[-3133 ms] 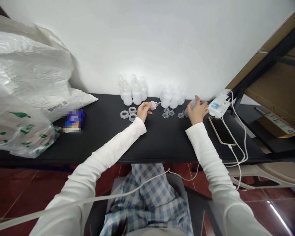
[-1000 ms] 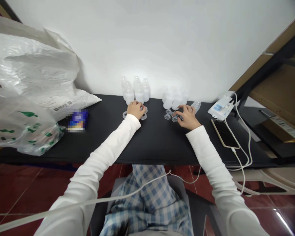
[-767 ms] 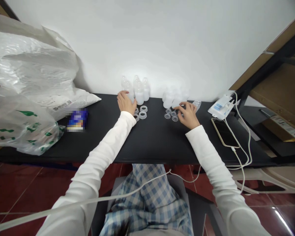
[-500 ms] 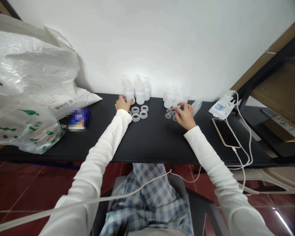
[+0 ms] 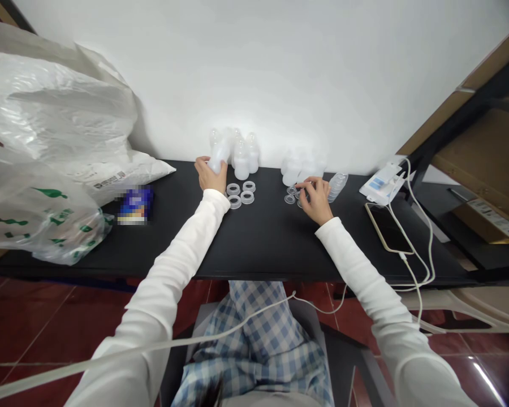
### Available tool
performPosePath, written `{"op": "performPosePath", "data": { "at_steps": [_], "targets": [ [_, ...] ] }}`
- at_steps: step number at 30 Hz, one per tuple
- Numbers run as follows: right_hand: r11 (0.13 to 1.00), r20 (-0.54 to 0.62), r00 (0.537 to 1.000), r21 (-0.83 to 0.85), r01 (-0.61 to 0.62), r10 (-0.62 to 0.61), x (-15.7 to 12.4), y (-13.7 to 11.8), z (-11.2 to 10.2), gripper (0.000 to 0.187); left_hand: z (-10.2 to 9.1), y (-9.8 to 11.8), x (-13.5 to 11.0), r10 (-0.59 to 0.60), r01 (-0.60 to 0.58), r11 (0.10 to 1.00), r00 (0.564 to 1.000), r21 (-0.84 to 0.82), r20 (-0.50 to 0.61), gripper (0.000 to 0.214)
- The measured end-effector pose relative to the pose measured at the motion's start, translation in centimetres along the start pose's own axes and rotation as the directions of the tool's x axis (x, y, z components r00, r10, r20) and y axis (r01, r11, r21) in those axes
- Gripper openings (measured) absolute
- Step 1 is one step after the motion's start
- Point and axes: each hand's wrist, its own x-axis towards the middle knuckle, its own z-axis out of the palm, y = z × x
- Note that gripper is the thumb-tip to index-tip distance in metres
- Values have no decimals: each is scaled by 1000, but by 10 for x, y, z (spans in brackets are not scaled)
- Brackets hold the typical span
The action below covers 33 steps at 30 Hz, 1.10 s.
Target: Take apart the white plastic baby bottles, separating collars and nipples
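My left hand (image 5: 210, 176) is closed around a small translucent white feeding bottle (image 5: 219, 157), which leans to the right at the top. Other capped bottles (image 5: 241, 161) stand upright beside it against the wall. Just right of my left wrist lie several clear collar rings (image 5: 246, 197). On the right, my right hand (image 5: 316, 198) hovers with thumb and forefinger apart over small clear round pieces (image 5: 289, 199), partly covering them. Behind it are several cloudy white bottles (image 5: 293, 171) without visible domed caps. A row of nested clear domed caps (image 5: 337, 185) lies right of that hand.
Plastic bags (image 5: 51, 203) and a blurred blue packet (image 5: 134, 204) occupy the left of the black table (image 5: 271, 243). At the right are a phone (image 5: 388, 227) with a white cable and a white-and-blue package (image 5: 382, 183). A shelf with cardboard boxes (image 5: 487, 164) borders the right side.
My left hand has wrapped around the front left bottle and lifted and tilted it. My right hand has shifted only slightly, staying over the small round pieces.
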Motion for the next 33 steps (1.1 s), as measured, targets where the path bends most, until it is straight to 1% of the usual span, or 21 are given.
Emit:
{"op": "performPosePath", "data": {
  "at_steps": [2, 3, 4, 5, 6, 7, 9, 10, 11, 12, 13, 14, 16, 18, 19, 21, 22, 24, 28, 31, 33],
  "targets": [
    [999, -12, 1000, 52, -10, 10, 0, -1, 1, 33, 0, -1, -4, 167, -168, 985, 986, -46, -13, 37],
    [995, -21, 1000, 99, -4, 6, -1, -1, 1, 35, 1, -2, -5, 271, -271, 961, 963, -63, 0, 41],
    [987, -37, 999, 158, 5, 1, -1, -1, 2, 37, 3, -4, -7, 379, -376, 923, 925, -78, 20, 45],
    [974, -58, 998, 226, 14, -1, -2, -1, 3, 40, 5, -7, -9, 484, -479, 873, 874, -96, 43, 47],
    [954, -83, 997, 300, 20, 5, -2, -1, 4, 43, 8, -9, -11, 586, -577, 808, 808, -119, 62, 47],
    [926, -106, 994, 378, 19, 23, -3, -1, 6, 47, 11, -11, -14, 684, -670, 727, 726, -148, 74, 46],
    [837, -109, 990, 546, -16, 90, -4, -3, 11, 55, 18, -13, -21, 845, -816, 533, 529, -223, 84, 40],
    [770, -81, 988, 637, -51, 132, -4, -4, 14, 60, 21, -12, -25, 901, -863, 432, 426, -262, 84, 36],
    [685, -33, 984, 722, -99, 177, -4, -5, 17, 65, 23, -10, -29, 937, -890, 349, 339, -295, 86, 32],
    [587, 29, 975, 795, -156, 219, -3, -6, 20, 68, 24, -7, -33, 958, -904, 286, 274, -317, 82, 27],
    [484, 94, 962, 849, -211, 255, -2, -8, 22, 71, 24, -4, -36, 969, -911, 245, 233, -331, 76, 22],
    [386, 147, 946, 886, -255, 287, -1, -9, 23, 73, 24, 0, -40, 974, -913, 225, 213, -340, 74, 18],
    [233, 204, 916, 927, -294, 344, 2, -12, 23, 73, 23, 7, -44, 977, -909, 213, 196, -360, 82, 16],
    [153, 222, 898, 942, -298, 379, 4, -14, 21, 73, 22, 12, -47, 980, -900, 198, 170, -388, 106, 17],
    [144, 229, 894, 942, -303, 385, 5, -15, 20, 73, 21, 14, -48, 981, -896, 186, 151, -403, 118, 18],
    [172, 241, 892, 930, -325, 381, 5, -15, 18, 68, 20, 16, -49, 982, -886, 174, 125, -429, 139, 21],
    [202, 240, 891, 921, -334, 385, 4, -15, 17, 65, 19, 17, -49, 981, -881, 179, 124, -438, 151, 23],
    [260, 215, 885, 904, -340, 413, 3, -16, 17, 61, 19, 17, -49, 975, -875, 200, 134, -441, 178, 29],
    [329, 180, 866, 873, -359, 467, 1, -20, 17, 63, 20, 16, -48, 964, -880, 234, 154, -414, 217, 44],
    [374, 168, 861, 849, -374, 480, -1, -26, 17, 65, 20, 16, -50, 948, -852, 292, 196, -434, 252, 47],
    [399, 170, 861, 832, -385, 479, -2, -29, 16, 65, 17, 19, -53, 932, -810, 350, 249, -471, 264, 49]
  ]
}}
